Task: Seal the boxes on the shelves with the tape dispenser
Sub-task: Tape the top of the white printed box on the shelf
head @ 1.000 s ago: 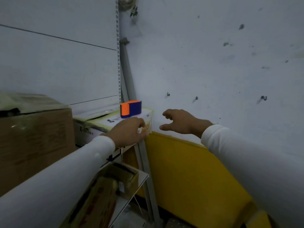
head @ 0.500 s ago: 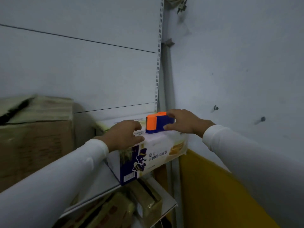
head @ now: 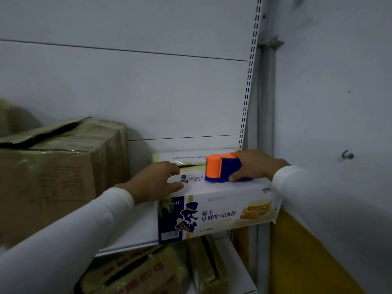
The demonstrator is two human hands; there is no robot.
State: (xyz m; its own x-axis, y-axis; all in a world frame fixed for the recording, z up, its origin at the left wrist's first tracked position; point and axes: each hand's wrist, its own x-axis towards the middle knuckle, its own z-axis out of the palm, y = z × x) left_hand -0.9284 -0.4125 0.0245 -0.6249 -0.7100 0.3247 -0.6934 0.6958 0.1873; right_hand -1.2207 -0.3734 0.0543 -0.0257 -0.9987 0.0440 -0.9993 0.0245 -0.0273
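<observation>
Boxes: three on upper shelf [head: 135, 225] — printed box [head: 214, 215], brown carton [head: 53, 177], more below.
Dispenser [head: 222, 169]: one, atop printed box, right hand [head: 254, 164] gripping.
Left hand [head: 157, 181]: fingers loosely spread on lid.
Room: white wall [head: 331, 92].

- tape dispenser [head: 222, 169]: orange front, dark blue body.
- printed box [head: 214, 215]: white top and front, navy panel with a barcode at its left end, a navy top-hatted figure, dark lettering, pale yellow bread picture.
- cardboard box [head: 57, 177]: plain brown, with glossy tape on top.
- sleeves [head: 63, 236]: white.
- back panel [head: 127, 81]: pale grey-white.
- lower wall [head: 307, 251]: yellow.
</observation>
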